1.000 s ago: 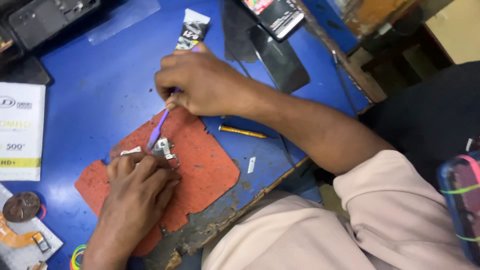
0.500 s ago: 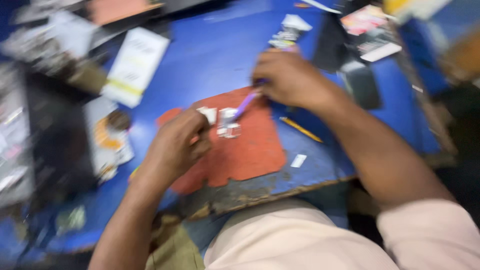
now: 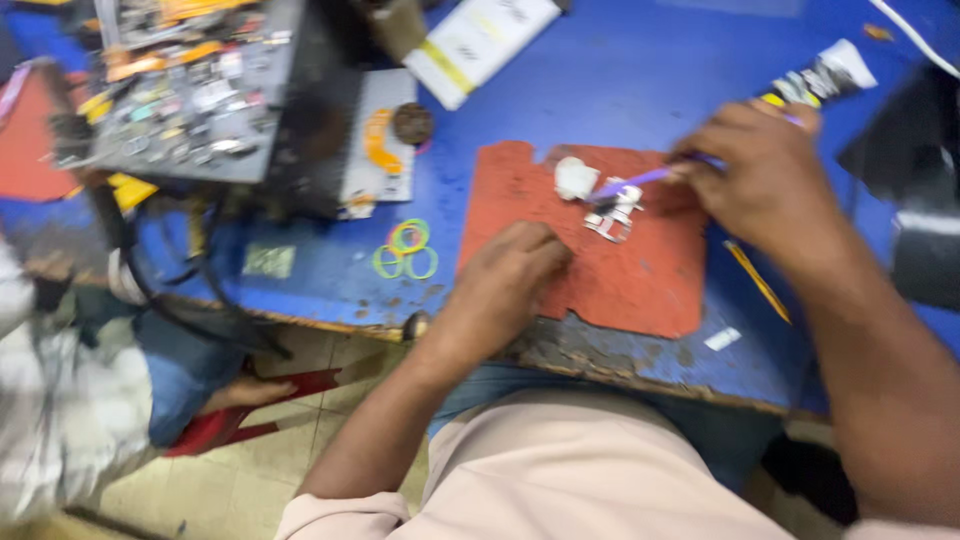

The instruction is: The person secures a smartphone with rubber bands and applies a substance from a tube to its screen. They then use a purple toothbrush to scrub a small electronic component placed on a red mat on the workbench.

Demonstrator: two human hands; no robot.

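A red worn mat [image 3: 610, 270] lies on the blue table [image 3: 600, 90]. On the mat sit a small metal part [image 3: 615, 215] and a white scrap [image 3: 576, 178]. My right hand [image 3: 765, 185] grips a purple tool [image 3: 630, 182], its tip resting on the metal part. My left hand [image 3: 505, 280] rests on the mat's near left side, fingers curled in, a little apart from the metal part and holding nothing that I can see.
A tube [image 3: 820, 75] lies beyond my right hand. A yellow pencil [image 3: 757, 280] lies right of the mat. Coloured rubber bands [image 3: 405, 250] lie to the left. A dark tray of small parts [image 3: 190, 90] stands at far left. A white box [image 3: 480, 40] lies behind.
The view has swung left, showing the parts tray and the floor. My left hand has drawn back from the metal part toward the mat's near edge. My right hand still holds the purple tool.
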